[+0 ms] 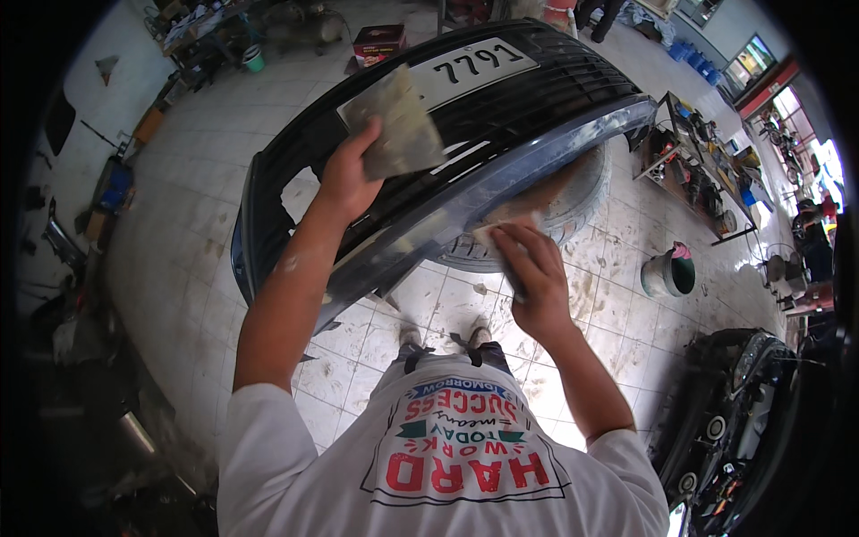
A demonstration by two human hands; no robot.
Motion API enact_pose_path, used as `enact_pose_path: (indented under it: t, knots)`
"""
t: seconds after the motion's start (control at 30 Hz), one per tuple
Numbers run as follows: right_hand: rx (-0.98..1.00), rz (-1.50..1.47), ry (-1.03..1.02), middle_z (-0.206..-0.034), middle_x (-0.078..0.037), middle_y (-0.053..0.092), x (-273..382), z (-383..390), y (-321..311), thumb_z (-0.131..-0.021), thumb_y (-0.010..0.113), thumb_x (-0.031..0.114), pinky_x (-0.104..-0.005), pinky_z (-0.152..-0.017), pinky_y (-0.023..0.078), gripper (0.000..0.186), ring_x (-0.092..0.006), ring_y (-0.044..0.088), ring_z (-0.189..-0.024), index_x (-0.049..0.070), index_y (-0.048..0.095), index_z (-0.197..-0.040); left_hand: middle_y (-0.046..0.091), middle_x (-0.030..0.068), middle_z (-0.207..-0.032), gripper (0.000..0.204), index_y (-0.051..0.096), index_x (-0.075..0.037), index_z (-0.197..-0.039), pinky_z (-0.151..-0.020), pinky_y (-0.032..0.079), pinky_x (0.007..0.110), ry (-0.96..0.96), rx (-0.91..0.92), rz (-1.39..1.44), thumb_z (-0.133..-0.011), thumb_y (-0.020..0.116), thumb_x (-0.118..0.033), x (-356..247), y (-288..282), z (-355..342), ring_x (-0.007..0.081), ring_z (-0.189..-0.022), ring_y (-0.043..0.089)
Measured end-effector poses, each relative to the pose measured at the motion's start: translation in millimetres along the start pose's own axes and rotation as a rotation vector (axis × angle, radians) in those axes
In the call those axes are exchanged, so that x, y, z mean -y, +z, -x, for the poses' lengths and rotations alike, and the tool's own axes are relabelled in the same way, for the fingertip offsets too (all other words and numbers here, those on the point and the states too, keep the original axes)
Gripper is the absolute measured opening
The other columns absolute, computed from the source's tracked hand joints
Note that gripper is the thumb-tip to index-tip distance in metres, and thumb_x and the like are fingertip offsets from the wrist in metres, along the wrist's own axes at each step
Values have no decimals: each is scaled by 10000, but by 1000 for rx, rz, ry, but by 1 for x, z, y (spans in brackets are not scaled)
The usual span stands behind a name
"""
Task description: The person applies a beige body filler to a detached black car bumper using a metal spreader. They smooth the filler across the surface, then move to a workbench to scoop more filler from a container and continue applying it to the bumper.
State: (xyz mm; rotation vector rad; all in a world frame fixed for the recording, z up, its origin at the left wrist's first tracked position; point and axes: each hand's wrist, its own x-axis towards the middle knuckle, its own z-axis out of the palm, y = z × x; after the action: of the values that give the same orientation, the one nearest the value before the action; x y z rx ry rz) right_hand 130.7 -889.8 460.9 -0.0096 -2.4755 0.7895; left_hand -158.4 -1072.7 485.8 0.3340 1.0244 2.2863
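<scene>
A dark car bumper (376, 242) with a white number plate (488, 72) lies across the space before me, propped over a tyre (586, 201). Pale, dusty smears mark its near edge. My left hand (352, 174) is closed around a flat, grey-beige putty board (398, 125), raised above the bumper. Closer to the bumper's near edge, my right hand (535, 277) grips a small flat putty spreader (486, 236), its pale tip showing past the fingers. That tip is blurred, and I cannot tell whether it touches the bumper.
To the right stands a metal rack (693, 166) loaded with tools and parts. A bucket (669, 273) with a pink cloth sits on the tiled floor below it. Another dark car part (725, 421) lies at lower right. A red box (379, 43) is beyond the bumper.
</scene>
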Motion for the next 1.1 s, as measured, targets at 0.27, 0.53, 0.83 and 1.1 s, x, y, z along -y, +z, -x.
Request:
enact_pose_path:
  t: [0.27,0.53,0.83,1.1]
  knots:
    - [45,490,-360,-1404,-40,647,-14,-52,35,-814,744,102,-532,-1113,411,573,-307,589,-1295,141,689,-1384,686,103,-1286,496,588,-1,-1363,-1021,538,396,-176,175,-146,-1055,662,-383,46,15,-72,217,-1161,684]
    - [58,502,-296,-1422,-23,644,-22,-46,51,-834,730,165,-544,-1113,406,544,-304,592,-1288,154,693,-1377,687,123,-1267,493,592,26,-1352,-991,544,390,-240,174,-153,-1065,646,-371,61,9,-78,226,-1139,687]
    - [67,496,-283,-1416,-14,652,-21,-56,39,-793,753,152,-539,-1121,396,602,-294,594,-1282,160,690,-1392,691,127,-1254,496,605,55,-1335,-1007,528,385,-190,161,-190,-1068,644,-360,63,8,-78,217,-1129,683]
    - [104,470,-272,-1418,-13,653,-26,-38,38,-807,743,149,-542,-1109,398,588,-306,584,-1292,157,690,-1392,712,118,-1209,505,629,56,-1312,-989,528,364,-154,159,-208,-1055,663,-377,66,4,-76,207,-1092,693]
